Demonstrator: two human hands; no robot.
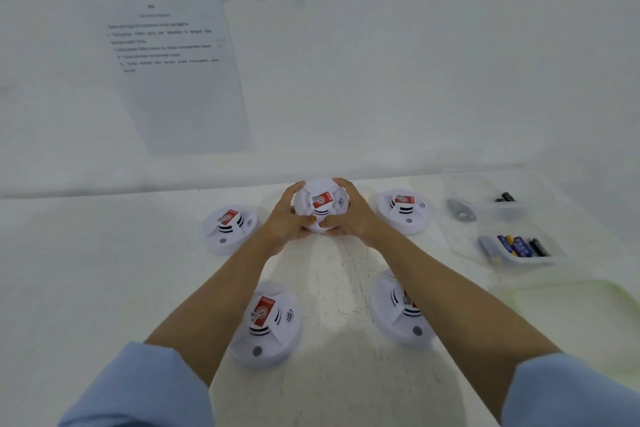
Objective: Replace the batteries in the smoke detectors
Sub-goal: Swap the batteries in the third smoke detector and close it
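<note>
Both hands hold 1 smoke detector [320,199] at the back middle of the desk [104,270]. The left hand [285,215] & right hand [349,210] curl round its sides. The grip is snug, thumbs on the near edge, red sticker up. Can't tell if it touches the desk. Around the arms lie the far-left detector [228,229], far-right detector [405,211], near-left detector [265,322] & near-right detector [398,308], partly hidden by the right arm. On the right, a clear box [519,262] holds batteries [516,245]. A paper [173,97] hangs on the wall.

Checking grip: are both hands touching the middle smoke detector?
Touching. The head view shows the left hand and right hand curled around the middle smoke detector.
</note>
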